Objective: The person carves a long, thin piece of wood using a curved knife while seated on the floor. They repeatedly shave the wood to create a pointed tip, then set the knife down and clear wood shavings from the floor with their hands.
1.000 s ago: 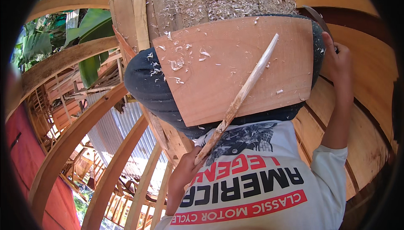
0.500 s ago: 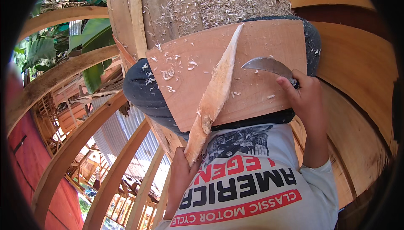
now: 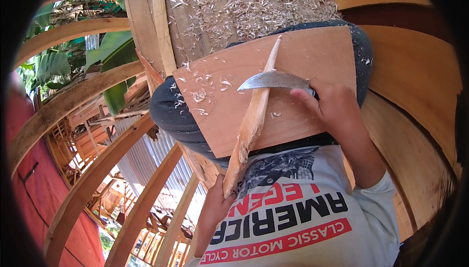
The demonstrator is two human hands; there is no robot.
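My right hand (image 3: 334,105) is closed around the handle of a curved knife (image 3: 273,80), most of the handle hidden in my fist. Its broad metal blade points left and lies across the upper part of a long, tapered piece of wood (image 3: 250,122). My left hand (image 3: 215,202) grips the thick lower end of that wood, close to my shirt. The thin tip of the wood points away from me over a flat wooden board (image 3: 312,56), which rests across my lap. A few pale shavings (image 3: 199,96) lie on the board's left side.
Many wood shavings (image 3: 273,0) cover the planks beyond my knees. Curved wooden ribs (image 3: 88,83) rise on the left, with banana leaves (image 3: 117,52) and corrugated metal sheets (image 3: 146,154) beyond them. Bent planks (image 3: 415,71) form a wall at the right.
The knife has moved left from beside the wood to across it, with my right hand following. The piece of wood has turned slightly, showing a narrower side.
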